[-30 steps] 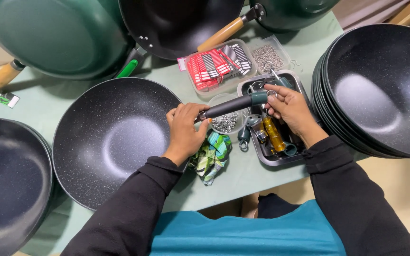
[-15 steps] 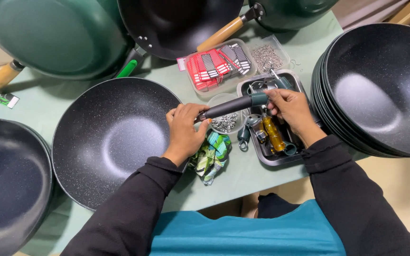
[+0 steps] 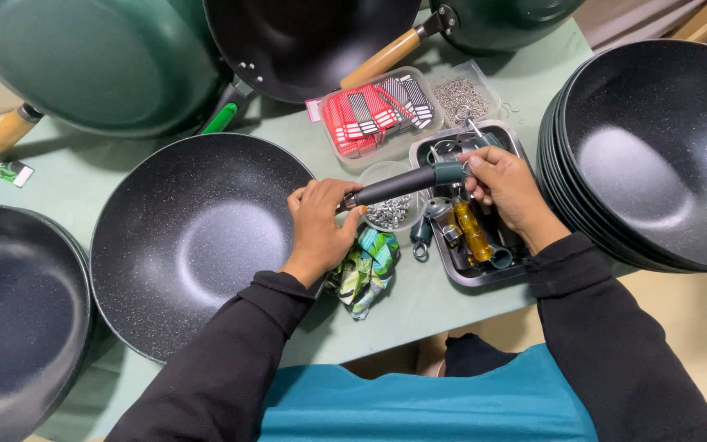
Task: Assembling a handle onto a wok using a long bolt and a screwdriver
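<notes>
At the far left, a black pan (image 3: pixel 14 319) sits partly off the edge of the desk (image 3: pixel 419 303). Next to it, the speckled black wok (image 3: pixel 198 237) rests flat on the desk with its bowl facing up, a position that presents the rim joint to the person.

The left hand (image 3: pixel 321 225) is closed over the wok rim where the dark handle (image 3: pixel 398 187) meets it, apparently bracing the joint. A patterned cloth (image 3: pixel 363 268) lies just below this hand, near the desk edge.

The handle's long axis runs nearly level across the view, rising slightly to the right. Its inner end points left at the wok rim; its free end, with a grey-green cap, points right. It passes above a clear tub of small metal parts (image 3: pixel 390 209).

The right hand (image 3: pixel 507 190) is closed on the capped end, fingers wrapped around it, supporting the handle in line with the joint. Both hands are therefore clamped, well apart, one at each handle end.

Below the right hand, a metal tray (image 3: pixel 468 274) holds a yellow-handled screwdriver (image 3: pixel 472 231). At the far right stands a stack of black woks (image 3: pixel 656 147).
</notes>
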